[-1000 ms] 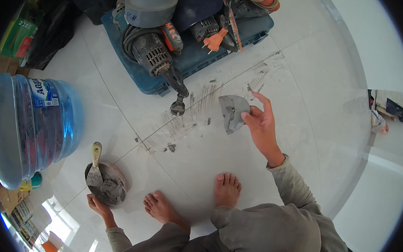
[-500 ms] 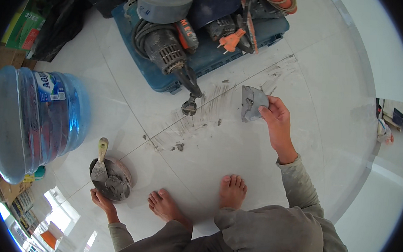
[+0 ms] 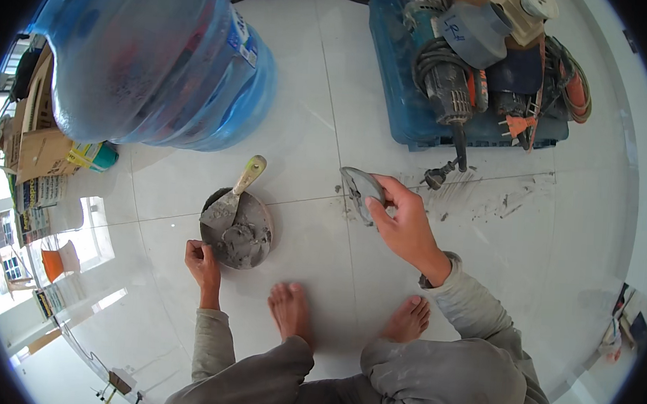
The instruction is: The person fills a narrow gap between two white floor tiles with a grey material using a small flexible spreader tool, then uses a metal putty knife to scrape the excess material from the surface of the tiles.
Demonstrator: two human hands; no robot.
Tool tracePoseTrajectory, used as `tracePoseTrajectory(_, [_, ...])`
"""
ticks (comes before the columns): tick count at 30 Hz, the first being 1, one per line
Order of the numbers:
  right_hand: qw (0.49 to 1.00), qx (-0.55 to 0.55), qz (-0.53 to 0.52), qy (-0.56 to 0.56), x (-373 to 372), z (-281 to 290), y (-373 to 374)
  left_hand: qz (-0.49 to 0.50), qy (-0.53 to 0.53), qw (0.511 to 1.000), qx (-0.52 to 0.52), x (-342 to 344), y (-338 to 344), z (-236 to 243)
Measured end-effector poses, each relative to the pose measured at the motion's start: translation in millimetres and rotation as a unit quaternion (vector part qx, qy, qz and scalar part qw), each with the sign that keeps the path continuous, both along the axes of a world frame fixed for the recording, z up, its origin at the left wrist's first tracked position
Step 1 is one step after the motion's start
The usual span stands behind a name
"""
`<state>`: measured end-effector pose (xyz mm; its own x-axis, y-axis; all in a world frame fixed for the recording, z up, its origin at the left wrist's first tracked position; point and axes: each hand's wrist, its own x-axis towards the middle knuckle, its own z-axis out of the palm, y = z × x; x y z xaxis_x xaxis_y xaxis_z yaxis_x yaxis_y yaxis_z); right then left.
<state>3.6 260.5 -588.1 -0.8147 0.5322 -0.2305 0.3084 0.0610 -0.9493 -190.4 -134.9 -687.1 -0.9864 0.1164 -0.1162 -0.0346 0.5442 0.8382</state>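
Observation:
My right hand (image 3: 409,226) pinches a thin grey flexible scraper (image 3: 364,186) between thumb and fingers. The scraper looks bowed, with dark smears of paste on its face, and is held above the tiles near a grout joint. On the left stands a round bowl (image 3: 269,232) holding thick grey paste (image 3: 243,241). A putty knife (image 3: 250,174) with a pale yellowish handle leans in it, its blade in the paste and its handle over the far rim. My left hand (image 3: 202,266) is closed at the bowl's near-left rim, its fingertips partly hidden.
A large blue water bottle (image 3: 161,66) lies at the far left. Power tools with cables (image 3: 449,91) sit on a teal case (image 3: 396,103) at the far right; a black plug (image 3: 436,178) rests on the floor. Grey smears (image 3: 487,197) mark the joint. Cardboard boxes (image 3: 41,148) stand left.
The view has swung left, so the bottle, bowl and case appear farther right. My right hand has brought the scraper leftward, closer to the bowl, and tilted it. My left hand stays by the bowl.

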Motion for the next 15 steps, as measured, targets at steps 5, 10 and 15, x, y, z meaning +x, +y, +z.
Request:
tracePoseTrajectory(5, [0.993,0.115,0.000,0.002,-54.4,-25.7,24.0,0.074,0.098,0.992,-0.008,6.5,-37.6,-40.3])
tracePoseTrajectory(10, [0.961,0.272,-0.054,0.000,-118.0,-36.0,61.3,0.072,0.063,0.995,0.034,-10.7,-73.6,-39.2])
tracePoseTrajectory(15, [0.894,0.442,-0.064,-0.025,-206.1,-56.1,93.6,0.121,0.184,0.973,-0.070,-34.7,-86.6,-80.2])
